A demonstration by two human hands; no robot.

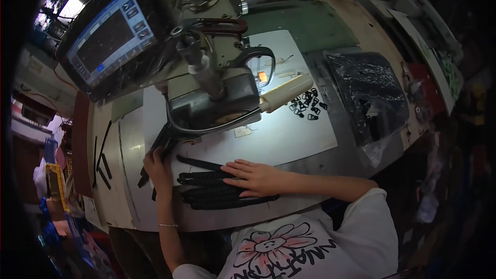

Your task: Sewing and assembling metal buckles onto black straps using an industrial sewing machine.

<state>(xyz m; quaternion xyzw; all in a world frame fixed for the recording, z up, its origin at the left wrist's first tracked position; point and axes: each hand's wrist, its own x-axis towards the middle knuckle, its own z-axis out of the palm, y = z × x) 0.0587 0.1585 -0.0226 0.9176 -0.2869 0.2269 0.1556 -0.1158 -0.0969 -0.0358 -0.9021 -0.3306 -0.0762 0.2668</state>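
Note:
On the sewing machine's steel table lies a bundle of black fabric straps (pixel 217 197), side by side in front of me. My right hand (pixel 256 176) rests flat across their right part, fingers stretched out. To the left of the bundle, my left hand (pixel 159 168) closes round a black strap (pixel 164 138), which shows above the fingers and again below them; its middle is hidden by the hand. Above the hands stands the sewing machine head (pixel 212 95), its lamp lighting the work surface. A bracelet (pixel 168 225) circles my left wrist.
A control screen (pixel 111 36) stands at upper left. Small black buckles (pixel 309 104) lie scattered on a white sheet (pixel 305 137) right of the cream cylinder (pixel 287 93). Farther right is a clear plastic bag (pixel 367 88) with black contents. Loose black strips (pixel 103 163) lie at far left.

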